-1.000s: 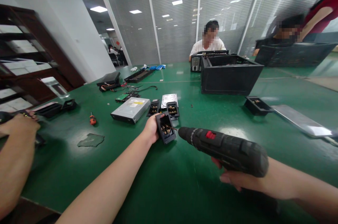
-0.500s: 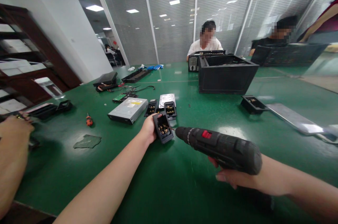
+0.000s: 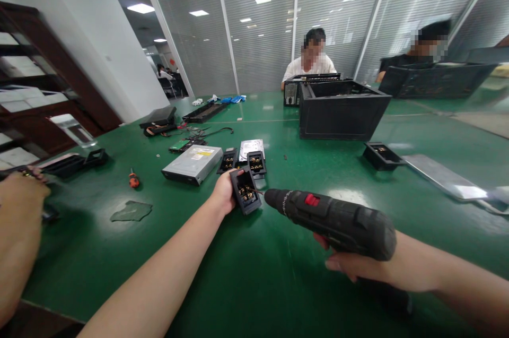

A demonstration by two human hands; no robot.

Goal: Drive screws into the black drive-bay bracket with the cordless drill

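My left hand point(image 3: 224, 193) grips a small black socket box point(image 3: 246, 201) by its side, tilted up off the table, with brass terminals showing inside. In my right hand point(image 3: 352, 263) is a black cordless drill point(image 3: 330, 221) with a red switch, my fingers wrapped round its handle. Its thin bit points left into the box's opening; whether the tip touches a terminal I cannot tell. Just behind the held box lie two similar black boxes, one on the left point(image 3: 228, 161) and one on the right point(image 3: 256, 163), beside a silver hard drive point(image 3: 251, 148).
A silver optical drive point(image 3: 193, 164), an orange screwdriver point(image 3: 134, 179) and a dark flat scrap point(image 3: 131, 211) lie to the left. Another person's hand point(image 3: 35, 174) is at the left edge. Farther off stands a black computer case point(image 3: 342, 115); another black box point(image 3: 382, 156) sits right.
The drill and the held box keep almost the same position, with the bit still at the box's opening. At the far right, a person's arm has mostly moved out of view.
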